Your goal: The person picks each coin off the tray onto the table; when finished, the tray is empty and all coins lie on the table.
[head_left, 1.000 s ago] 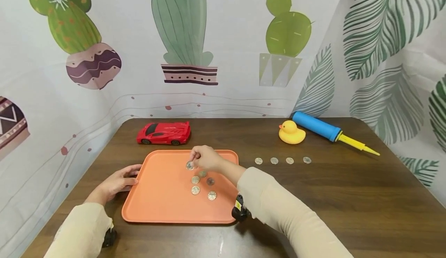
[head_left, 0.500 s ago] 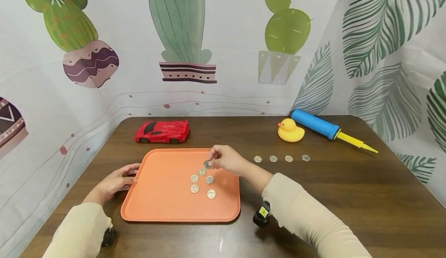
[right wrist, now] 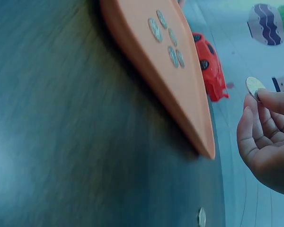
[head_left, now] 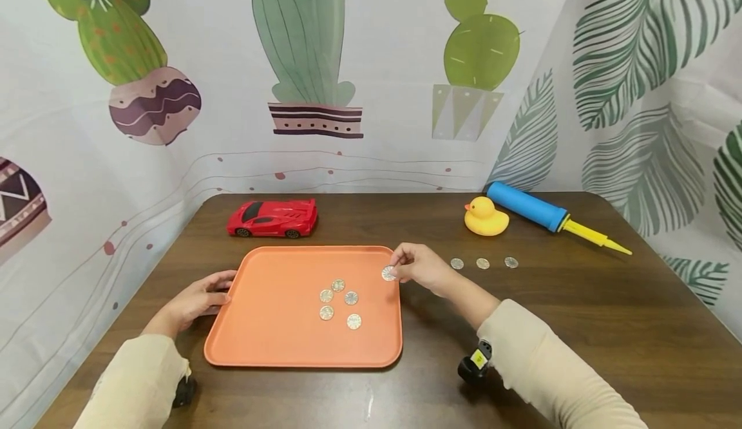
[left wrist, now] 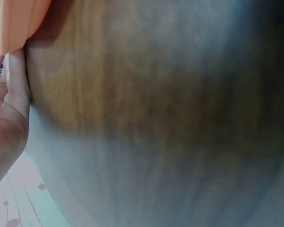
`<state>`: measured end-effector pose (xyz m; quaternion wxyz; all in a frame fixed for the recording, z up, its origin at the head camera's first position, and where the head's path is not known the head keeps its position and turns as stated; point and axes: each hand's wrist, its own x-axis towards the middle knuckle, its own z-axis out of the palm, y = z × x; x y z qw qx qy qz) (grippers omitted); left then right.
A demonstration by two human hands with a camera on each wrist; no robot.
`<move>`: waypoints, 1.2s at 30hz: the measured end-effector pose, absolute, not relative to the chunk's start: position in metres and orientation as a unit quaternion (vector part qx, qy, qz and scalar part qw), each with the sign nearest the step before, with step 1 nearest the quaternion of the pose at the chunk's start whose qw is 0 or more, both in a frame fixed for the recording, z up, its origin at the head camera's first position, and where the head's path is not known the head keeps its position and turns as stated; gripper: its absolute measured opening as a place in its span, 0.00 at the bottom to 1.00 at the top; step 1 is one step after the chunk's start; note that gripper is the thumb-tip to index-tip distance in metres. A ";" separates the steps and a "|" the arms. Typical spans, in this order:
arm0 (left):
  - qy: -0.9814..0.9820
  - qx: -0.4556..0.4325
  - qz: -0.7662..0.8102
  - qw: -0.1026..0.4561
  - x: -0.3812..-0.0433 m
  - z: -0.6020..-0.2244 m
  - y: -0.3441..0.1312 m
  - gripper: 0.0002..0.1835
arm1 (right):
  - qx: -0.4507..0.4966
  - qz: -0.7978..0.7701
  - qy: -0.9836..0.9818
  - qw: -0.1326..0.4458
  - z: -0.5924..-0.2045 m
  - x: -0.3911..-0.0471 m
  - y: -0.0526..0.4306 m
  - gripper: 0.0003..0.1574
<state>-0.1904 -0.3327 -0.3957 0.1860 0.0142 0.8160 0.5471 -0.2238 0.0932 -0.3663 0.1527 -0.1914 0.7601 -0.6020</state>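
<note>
My right hand (head_left: 426,266) pinches a silvery coin (head_left: 388,273) between thumb and fingertips, raised over the right rim of the orange tray (head_left: 261,326). In the right wrist view the same coin (right wrist: 254,88) stands tilted at the fingertips, off the tray surface. Several other coins (head_left: 350,298) lie flat on the tray, right of its middle. At the tray's left edge my left hand (head_left: 194,300) holds the rim; the left wrist view shows fingers (left wrist: 17,78) reaching beneath the rim. Three coins (head_left: 483,263) show in a row on the table, right of my right hand.
Behind the tray sits a red toy car (head_left: 272,218). A yellow rubber duck (head_left: 485,218) and a blue hand pump (head_left: 526,206) with a yellow nozzle are at the back right. A patterned cloth (head_left: 400,94) hangs beyond the brown table (head_left: 580,326).
My right hand has carried the pinched coin rightward across the tray to its right rim. It now covers the leftmost coin of the table row. My left hand keeps its place.
</note>
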 end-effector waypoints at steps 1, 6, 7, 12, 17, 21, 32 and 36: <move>0.815 0.016 0.549 0.187 -0.190 -0.395 -0.333 0.33 | -0.186 -0.603 0.760 0.154 -0.368 -0.224 0.097 0.06; 0.813 0.017 0.551 0.189 -0.191 -0.395 -0.332 0.33 | -0.167 -0.603 0.765 0.153 -0.372 -0.225 0.118 0.08; 0.813 0.016 0.550 0.190 -0.191 -0.395 -0.331 0.33 | -0.165 -0.601 0.767 0.152 -0.373 -0.225 0.122 0.08; 0.817 0.007 0.545 0.190 -0.194 -0.395 -0.329 0.33 | -0.148 -0.596 0.777 0.142 -0.374 -0.224 0.144 0.09; 0.819 0.013 0.542 0.189 -0.194 -0.394 -0.329 0.33 | -0.131 -0.593 0.783 0.135 -0.376 -0.224 0.159 0.09; 0.818 0.010 0.543 0.191 -0.192 -0.393 -0.330 0.33 | -0.118 -0.577 0.798 0.129 -0.378 -0.223 0.166 0.08; 0.818 0.009 0.543 0.187 -0.192 -0.393 -0.331 0.33 | -0.109 -0.526 0.832 0.137 -0.395 -0.225 0.169 0.07; 0.819 0.012 0.543 0.185 -0.190 -0.394 -0.331 0.33 | -0.114 -0.501 0.847 0.138 -0.399 -0.226 0.164 0.05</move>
